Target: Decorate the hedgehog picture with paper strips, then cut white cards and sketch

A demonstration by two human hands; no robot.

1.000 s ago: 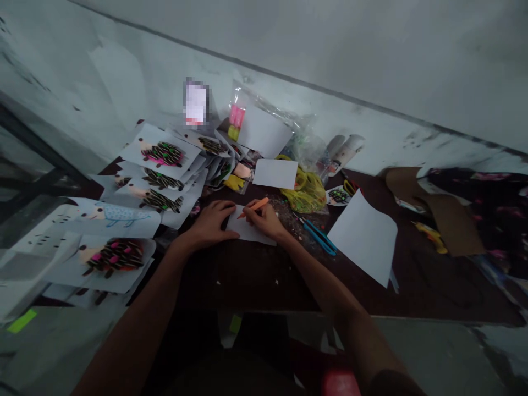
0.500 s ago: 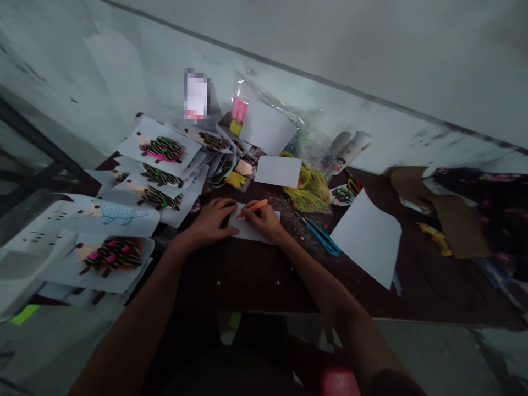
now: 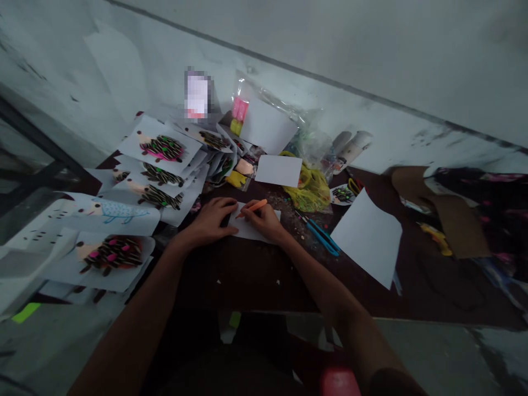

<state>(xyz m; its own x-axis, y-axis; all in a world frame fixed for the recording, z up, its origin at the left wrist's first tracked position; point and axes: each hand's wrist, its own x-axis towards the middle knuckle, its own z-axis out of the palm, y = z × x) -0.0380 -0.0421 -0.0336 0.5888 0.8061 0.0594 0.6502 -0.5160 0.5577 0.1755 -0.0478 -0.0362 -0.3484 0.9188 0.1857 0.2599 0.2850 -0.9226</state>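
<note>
A small white sheet of paper (image 3: 250,231) lies on the dark table before me. My right hand (image 3: 264,221) grips an orange pen (image 3: 259,205), its tip down at the paper's surface. My left hand (image 3: 212,221) rests flat at the sheet's left edge, fingers stretched out and thumb on the paper. Any mark under the pen is too small to make out. Just right of my right hand lie scissors with blue handles (image 3: 324,237).
Stacked hedgehog pictures (image 3: 160,148) fill the left side. A yellow net bag (image 3: 309,190) and a blank white card (image 3: 279,170) lie behind my hands. To the right are a large white sheet (image 3: 367,239), brown cardboard (image 3: 462,225) and dark patterned cloth (image 3: 495,209).
</note>
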